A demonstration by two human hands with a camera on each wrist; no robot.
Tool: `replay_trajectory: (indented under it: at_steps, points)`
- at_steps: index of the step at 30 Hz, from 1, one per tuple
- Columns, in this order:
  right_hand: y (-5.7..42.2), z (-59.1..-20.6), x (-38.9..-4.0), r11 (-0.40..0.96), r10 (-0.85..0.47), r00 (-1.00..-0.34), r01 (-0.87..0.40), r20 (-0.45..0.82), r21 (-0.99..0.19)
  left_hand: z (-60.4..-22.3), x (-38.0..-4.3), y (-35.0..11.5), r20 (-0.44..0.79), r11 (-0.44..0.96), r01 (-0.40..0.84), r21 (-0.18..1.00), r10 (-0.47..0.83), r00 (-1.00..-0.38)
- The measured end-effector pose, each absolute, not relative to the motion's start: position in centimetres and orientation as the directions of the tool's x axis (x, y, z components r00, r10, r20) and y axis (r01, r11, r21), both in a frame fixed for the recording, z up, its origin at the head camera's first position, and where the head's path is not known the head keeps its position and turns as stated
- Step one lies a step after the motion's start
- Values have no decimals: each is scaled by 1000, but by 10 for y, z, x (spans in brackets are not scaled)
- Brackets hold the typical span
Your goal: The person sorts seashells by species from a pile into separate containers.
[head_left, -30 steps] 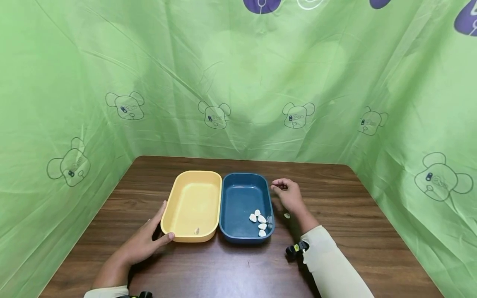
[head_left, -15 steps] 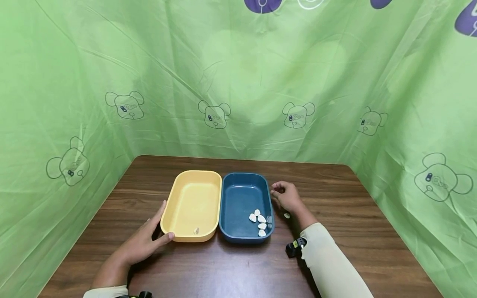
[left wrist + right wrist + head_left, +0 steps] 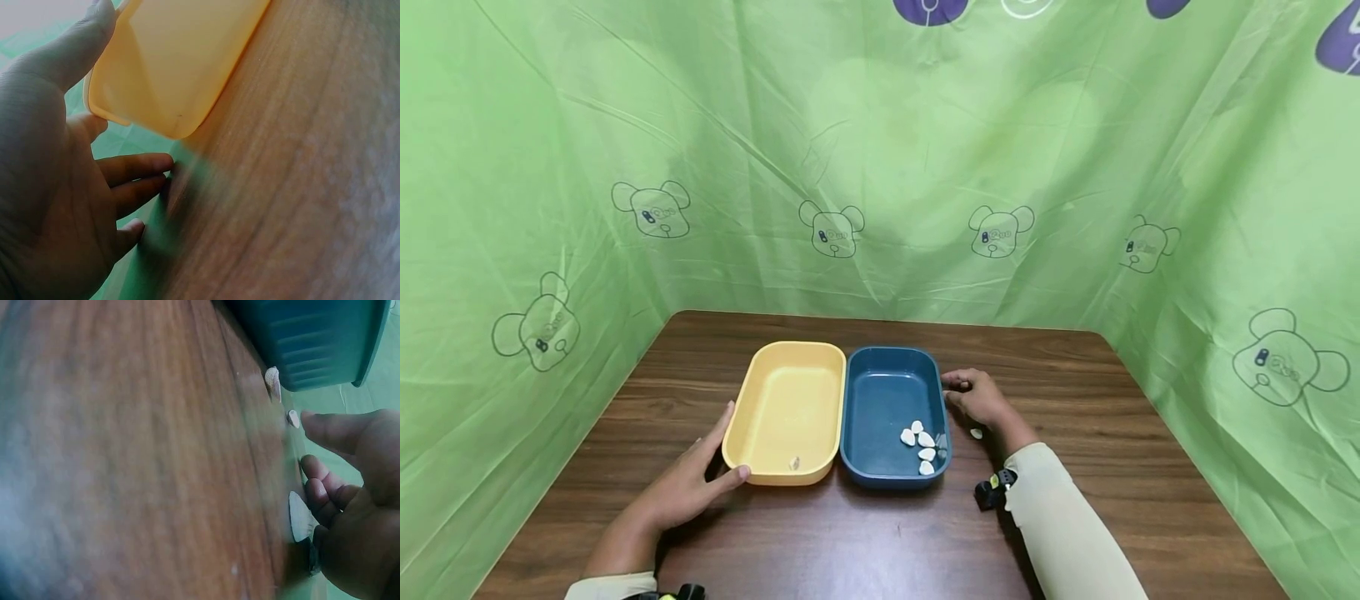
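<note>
In the head view my left hand [image 3: 681,483] spans the near left corner of a yellow tray [image 3: 782,479], thumb at the front rim and fingers along the side. Its fingers are fairly straight in the left wrist view. Against its right side stands a blue tray [image 3: 887,482]. My right hand [image 3: 985,402] is low beside the blue tray's right wall, fingers loosely bent, with nothing visible held. In the right wrist view one fingertip is right by a small white piece [image 3: 294,419]. A larger white shell-like piece [image 3: 300,515] lies close to the other fingers.
Several white shell-like pieces [image 3: 927,440] lie in the blue tray's near right part. One pale piece [image 3: 794,463] is in the yellow tray. Another white piece [image 3: 273,384] sits by the blue tray's base. Green cloth [image 3: 887,167] surrounds the wooden table [image 3: 820,542].
My right hand has shifted slightly nearer to me and closer to the blue tray's right wall. The left hand and both trays look unchanged.
</note>
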State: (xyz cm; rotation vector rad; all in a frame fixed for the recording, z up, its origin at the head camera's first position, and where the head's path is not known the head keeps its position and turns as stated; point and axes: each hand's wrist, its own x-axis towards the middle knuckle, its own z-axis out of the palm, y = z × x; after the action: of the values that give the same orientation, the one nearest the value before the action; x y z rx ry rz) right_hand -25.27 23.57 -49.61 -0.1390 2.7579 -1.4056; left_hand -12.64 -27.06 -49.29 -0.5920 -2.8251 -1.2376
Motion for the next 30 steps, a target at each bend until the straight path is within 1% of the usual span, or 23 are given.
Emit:
replay_trajectory:
  at_steps: [6, 10, 15, 26, 30]
  points:
    - [234, -502, -258, 713, -140, -989, -137, 52, -688, -493, -127, -270, 152, 615, 343, 710, 341, -928]
    - [231, -502, -259, 761, -115, -993, -113, 39, -639, -494, -126, -270, 158, 611, 348, 711, 343, -926]
    - [229, -499, -259, 777, -59, -998, -58, 19, -627, -493, -126, -269, 152, 616, 342, 710, 340, -928]
    - [223, -497, -255, 789, 6, -1000, -14, 30, -615, -494, -126, -271, 145, 616, 338, 712, 341, -929]
    - [222, -496, -255, 787, 10, -999, -10, 30, -616, -494, -127, -270, 146, 608, 340, 718, 346, -927]
